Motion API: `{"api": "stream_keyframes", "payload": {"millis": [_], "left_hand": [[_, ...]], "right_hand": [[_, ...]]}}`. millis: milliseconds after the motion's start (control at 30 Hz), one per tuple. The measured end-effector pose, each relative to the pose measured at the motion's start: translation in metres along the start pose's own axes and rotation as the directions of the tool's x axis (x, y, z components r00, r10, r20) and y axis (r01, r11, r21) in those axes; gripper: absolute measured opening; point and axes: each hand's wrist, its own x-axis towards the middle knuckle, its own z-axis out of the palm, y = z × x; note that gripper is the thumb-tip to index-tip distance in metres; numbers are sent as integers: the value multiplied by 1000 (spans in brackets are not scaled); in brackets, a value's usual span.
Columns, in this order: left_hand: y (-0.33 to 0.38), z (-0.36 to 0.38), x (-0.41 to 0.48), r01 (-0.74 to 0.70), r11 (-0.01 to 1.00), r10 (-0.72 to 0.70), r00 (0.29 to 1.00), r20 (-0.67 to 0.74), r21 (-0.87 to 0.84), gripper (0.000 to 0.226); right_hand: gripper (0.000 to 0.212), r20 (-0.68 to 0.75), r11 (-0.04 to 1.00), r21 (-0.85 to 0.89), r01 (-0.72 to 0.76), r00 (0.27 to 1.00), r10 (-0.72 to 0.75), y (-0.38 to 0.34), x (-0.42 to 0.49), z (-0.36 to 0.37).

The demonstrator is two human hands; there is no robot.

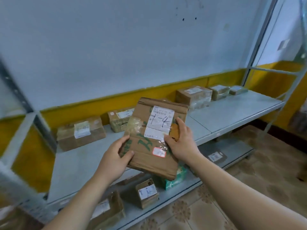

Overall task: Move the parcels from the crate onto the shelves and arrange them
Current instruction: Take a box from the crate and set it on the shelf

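I hold a flat brown cardboard parcel (150,156) with green print and a white label marked "1-4" in front of the grey metal shelf (232,112). My left hand (116,155) grips its lower left edge. My right hand (180,141) grips its right side, thumb on the label. The parcel is tilted and hangs above the shelf's front edge. Several taped parcels stand along the back of this shelf: one at the left (81,132), one behind the held parcel (119,119), a larger one (193,96) and two small ones (219,92) to the right. No crate is in view.
A lower shelf (232,156) carries more parcels: two brown boxes (147,192) at the front left, a green-and-white box (174,179) and a flat one (216,156). Shelf uprights (259,39) stand at left and right. A white and yellow wall lies behind; patterned floor (249,188) at right.
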Motion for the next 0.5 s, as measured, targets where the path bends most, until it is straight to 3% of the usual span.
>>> {"api": "stream_keyframes", "payload": {"millis": [267, 500], "left_hand": [[-52, -25, 23, 289, 954, -270, 944, -189, 80, 48], [-79, -34, 44, 459, 879, -411, 867, -280, 130, 52]], "right_hand": [[75, 366, 997, 10, 70, 928, -69, 2, 67, 88], [75, 557, 992, -52, 119, 827, -70, 11, 110, 138]]}}
